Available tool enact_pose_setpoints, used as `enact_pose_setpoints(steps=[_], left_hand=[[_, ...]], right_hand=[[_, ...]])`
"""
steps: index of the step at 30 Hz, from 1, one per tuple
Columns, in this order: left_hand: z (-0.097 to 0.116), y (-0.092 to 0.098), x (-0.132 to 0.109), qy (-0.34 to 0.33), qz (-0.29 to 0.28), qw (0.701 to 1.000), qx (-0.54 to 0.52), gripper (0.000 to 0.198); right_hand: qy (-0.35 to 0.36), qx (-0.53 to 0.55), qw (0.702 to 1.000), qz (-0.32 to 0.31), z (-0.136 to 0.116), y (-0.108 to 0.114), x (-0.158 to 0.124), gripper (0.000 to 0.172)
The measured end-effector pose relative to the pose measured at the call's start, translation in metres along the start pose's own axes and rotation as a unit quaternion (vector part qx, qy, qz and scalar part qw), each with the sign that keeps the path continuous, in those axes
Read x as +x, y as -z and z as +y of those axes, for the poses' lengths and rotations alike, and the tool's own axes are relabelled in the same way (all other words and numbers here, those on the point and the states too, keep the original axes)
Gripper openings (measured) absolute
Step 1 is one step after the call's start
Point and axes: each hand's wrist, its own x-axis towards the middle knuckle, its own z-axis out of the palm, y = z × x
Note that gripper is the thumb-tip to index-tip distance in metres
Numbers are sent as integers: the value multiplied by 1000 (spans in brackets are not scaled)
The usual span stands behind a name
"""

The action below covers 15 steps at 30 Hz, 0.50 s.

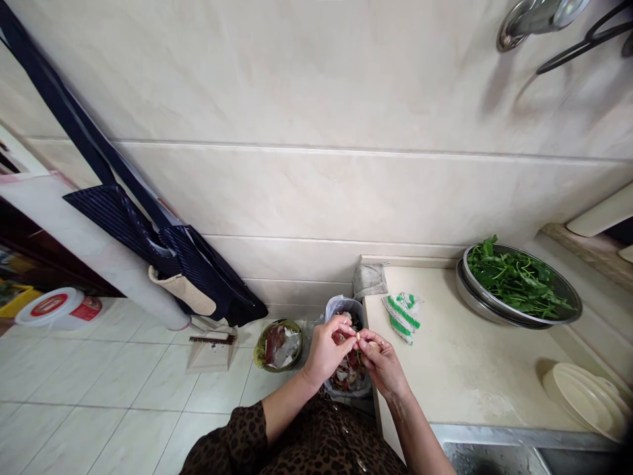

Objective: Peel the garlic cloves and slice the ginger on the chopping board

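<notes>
My left hand (330, 346) and my right hand (380, 359) meet fingertip to fingertip over a lined waste bin (342, 305). Pinched between them is a small, pale garlic clove (357, 336), partly covered by the fingers. Below the hands, the bin holds mixed scraps (346, 381), some reddish and some pale. Beside the bin, a green-and-white striped cloth (403, 316) lies crumpled on the counter (445, 376).
Wilted-looking leafy greens (519, 280) fill a metal bowl (577, 310) at the counter's back right. A cream plastic basin (583, 399) stands near the sink (494, 458). A smaller bin (262, 363), a dustpan (210, 359) and a white tub (74, 313) stand on the tiled floor.
</notes>
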Motion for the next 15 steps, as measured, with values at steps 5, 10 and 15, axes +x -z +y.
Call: enact_pose_setpoints(steps=[5,10,15], left_hand=[[0,0,0,-18,-1,999,36,15],[3,0,0,-22,-2,998,57,14],[8,0,1,-47,8,995,84,10]], right_hand=[[16,-21,1000,5,-3,-2,-1,25],[29,-32,999,6,-1,-4,-1,23],[60,-72,995,25,1,-4,-2,21]])
